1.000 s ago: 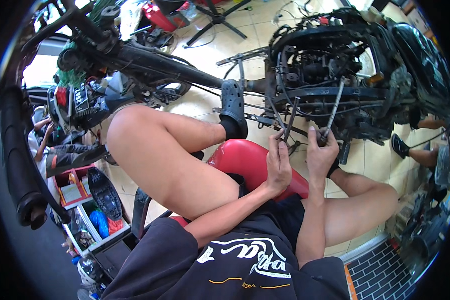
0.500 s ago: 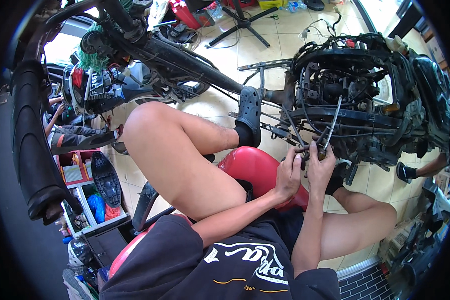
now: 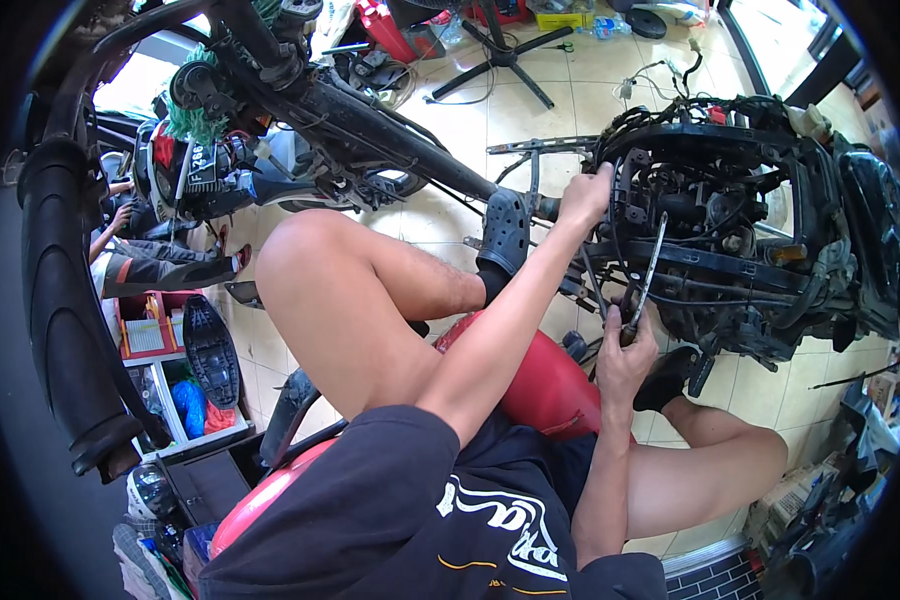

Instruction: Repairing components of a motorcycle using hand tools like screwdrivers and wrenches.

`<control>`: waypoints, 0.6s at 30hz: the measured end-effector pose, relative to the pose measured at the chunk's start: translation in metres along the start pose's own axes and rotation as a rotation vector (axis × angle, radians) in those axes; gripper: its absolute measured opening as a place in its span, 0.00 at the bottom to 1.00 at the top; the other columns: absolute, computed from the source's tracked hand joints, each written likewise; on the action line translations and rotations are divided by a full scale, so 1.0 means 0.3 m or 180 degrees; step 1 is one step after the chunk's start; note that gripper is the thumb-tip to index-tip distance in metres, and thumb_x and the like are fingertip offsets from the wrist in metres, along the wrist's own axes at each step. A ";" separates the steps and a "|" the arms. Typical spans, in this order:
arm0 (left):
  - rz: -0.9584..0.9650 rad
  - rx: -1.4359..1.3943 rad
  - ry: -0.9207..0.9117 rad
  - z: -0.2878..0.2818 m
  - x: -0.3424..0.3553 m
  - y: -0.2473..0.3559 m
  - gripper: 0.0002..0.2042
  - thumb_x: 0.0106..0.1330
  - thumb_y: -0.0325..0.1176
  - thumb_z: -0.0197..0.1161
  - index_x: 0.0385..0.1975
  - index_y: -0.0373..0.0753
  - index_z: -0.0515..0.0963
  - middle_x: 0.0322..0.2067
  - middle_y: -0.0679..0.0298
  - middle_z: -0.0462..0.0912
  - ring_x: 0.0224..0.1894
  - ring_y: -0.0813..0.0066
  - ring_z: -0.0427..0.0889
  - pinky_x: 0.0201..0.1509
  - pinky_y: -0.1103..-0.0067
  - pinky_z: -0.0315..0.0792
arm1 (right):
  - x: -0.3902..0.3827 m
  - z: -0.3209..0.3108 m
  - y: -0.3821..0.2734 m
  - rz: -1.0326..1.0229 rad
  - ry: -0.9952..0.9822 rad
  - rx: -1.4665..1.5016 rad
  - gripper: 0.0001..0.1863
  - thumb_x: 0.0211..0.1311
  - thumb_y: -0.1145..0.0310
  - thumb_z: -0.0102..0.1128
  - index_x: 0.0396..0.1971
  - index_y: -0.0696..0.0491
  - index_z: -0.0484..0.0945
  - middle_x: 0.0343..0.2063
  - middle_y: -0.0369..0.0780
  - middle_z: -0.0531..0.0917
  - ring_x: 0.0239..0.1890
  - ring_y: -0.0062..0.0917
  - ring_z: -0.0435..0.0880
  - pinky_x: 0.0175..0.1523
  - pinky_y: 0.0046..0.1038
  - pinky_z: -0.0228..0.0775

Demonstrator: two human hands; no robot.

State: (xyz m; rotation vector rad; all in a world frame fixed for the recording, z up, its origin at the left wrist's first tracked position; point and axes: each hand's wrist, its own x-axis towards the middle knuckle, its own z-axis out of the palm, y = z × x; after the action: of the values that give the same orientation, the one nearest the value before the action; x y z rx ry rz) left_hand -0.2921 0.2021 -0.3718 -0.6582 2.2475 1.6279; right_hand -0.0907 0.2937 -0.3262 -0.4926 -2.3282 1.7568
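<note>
My left hand [image 3: 586, 197] reaches forward to the near left end of a stripped black motorcycle frame [image 3: 740, 250], at its bundled wires. Its fingers are curled there; whatever they grip is hidden. Lower down, my right hand [image 3: 627, 362] is closed round the handle end of what looks like a screwdriver [image 3: 651, 268]. The long silver shaft points up toward the engine parts inside the frame. A dark cable-like piece [image 3: 592, 280] also runs up from beside the fingers of this hand.
I sit with a red seat [image 3: 550, 385] under me. A long black tube with a rubber grip [image 3: 65, 290] crosses the upper left. A parts tray [image 3: 185, 400] stands left, near another person's legs [image 3: 170, 262]. Loose wires [image 3: 660, 70] stick up behind the frame.
My left hand has left the right hand's side and stretched forward to the frame. The right hand, keeping the screwdriver, sits slightly lower. The view has shifted a little.
</note>
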 end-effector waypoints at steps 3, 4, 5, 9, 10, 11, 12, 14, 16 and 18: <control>0.0269 0.0044 -0.0119 0.011 0.129 -0.039 0.23 0.63 0.49 0.59 0.29 0.29 0.83 0.31 0.49 0.86 0.36 0.57 0.85 0.45 0.68 0.74 | -0.001 0.018 -0.007 0.0126 0.0007 0.0199 0.11 0.68 0.68 0.59 0.41 0.62 0.80 0.24 0.40 0.82 0.25 0.18 0.77 0.32 0.25 0.69; -0.0079 -0.0319 -0.0397 0.010 0.143 -0.037 0.20 0.61 0.45 0.61 0.28 0.28 0.83 0.30 0.52 0.85 0.33 0.60 0.84 0.40 0.69 0.75 | 0.002 0.015 -0.002 0.0128 0.0016 0.0196 0.11 0.68 0.68 0.59 0.41 0.62 0.80 0.24 0.40 0.82 0.25 0.18 0.77 0.32 0.25 0.69; -0.0427 -0.0678 -0.0667 0.009 0.152 -0.037 0.17 0.60 0.41 0.64 0.28 0.28 0.83 0.29 0.55 0.85 0.30 0.64 0.83 0.36 0.70 0.75 | 0.006 0.012 0.002 0.0002 0.0086 0.0182 0.11 0.68 0.68 0.59 0.41 0.62 0.80 0.25 0.40 0.82 0.25 0.18 0.77 0.31 0.25 0.69; -0.0425 -0.0591 -0.0530 0.027 0.158 -0.041 0.11 0.59 0.35 0.66 0.27 0.30 0.83 0.26 0.60 0.83 0.26 0.70 0.80 0.29 0.72 0.73 | 0.007 -0.003 0.025 0.0164 0.0055 0.0224 0.12 0.67 0.68 0.60 0.40 0.62 0.81 0.24 0.40 0.82 0.24 0.20 0.77 0.31 0.26 0.69; -0.0553 -0.0955 -0.0545 0.022 0.177 -0.052 0.10 0.59 0.33 0.66 0.28 0.31 0.83 0.26 0.60 0.82 0.26 0.70 0.80 0.29 0.72 0.73 | 0.008 -0.003 0.033 0.0163 0.0054 0.0251 0.12 0.67 0.68 0.60 0.40 0.62 0.81 0.24 0.40 0.82 0.24 0.20 0.77 0.31 0.26 0.69; -0.0702 -0.1376 -0.0642 0.044 0.201 -0.068 0.08 0.59 0.32 0.66 0.29 0.32 0.83 0.25 0.61 0.82 0.26 0.70 0.79 0.29 0.72 0.73 | 0.007 -0.010 0.040 0.0122 0.0021 0.0065 0.12 0.66 0.67 0.61 0.39 0.62 0.81 0.23 0.41 0.82 0.24 0.21 0.78 0.31 0.26 0.69; -0.0717 -0.1411 -0.0720 0.073 0.224 -0.083 0.08 0.59 0.32 0.66 0.29 0.32 0.83 0.25 0.61 0.82 0.26 0.70 0.79 0.29 0.72 0.73 | 0.008 -0.021 0.043 0.0089 -0.0005 -0.0128 0.12 0.65 0.67 0.61 0.39 0.61 0.81 0.23 0.41 0.82 0.23 0.22 0.78 0.31 0.27 0.69; -0.0743 -0.1564 -0.0440 0.100 0.271 -0.112 0.07 0.60 0.32 0.66 0.33 0.34 0.83 0.26 0.61 0.82 0.25 0.70 0.79 0.28 0.70 0.74 | 0.007 -0.019 0.007 0.0224 -0.0021 -0.0005 0.12 0.64 0.67 0.62 0.39 0.61 0.81 0.22 0.42 0.81 0.22 0.23 0.78 0.30 0.27 0.69; -0.1115 -0.2248 -0.0700 0.119 0.310 -0.132 0.07 0.68 0.34 0.59 0.33 0.39 0.80 0.25 0.61 0.82 0.25 0.65 0.81 0.28 0.69 0.75 | 0.005 -0.017 0.024 -0.0001 0.0095 0.0025 0.11 0.65 0.67 0.62 0.39 0.60 0.81 0.21 0.41 0.81 0.22 0.22 0.77 0.29 0.27 0.68; -0.1230 -0.2274 -0.0773 0.094 0.359 -0.167 0.07 0.69 0.34 0.57 0.33 0.40 0.79 0.23 0.62 0.81 0.24 0.67 0.81 0.26 0.69 0.74 | 0.000 0.015 0.034 -0.0119 0.0163 0.0234 0.11 0.65 0.67 0.61 0.41 0.59 0.81 0.22 0.39 0.81 0.21 0.20 0.76 0.28 0.25 0.67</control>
State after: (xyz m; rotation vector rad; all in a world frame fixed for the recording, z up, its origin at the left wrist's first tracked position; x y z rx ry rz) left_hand -0.3591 0.1952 -0.4736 -0.9198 1.2391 2.1371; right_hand -0.0906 0.2923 -0.3373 -0.4730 -2.2152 1.7840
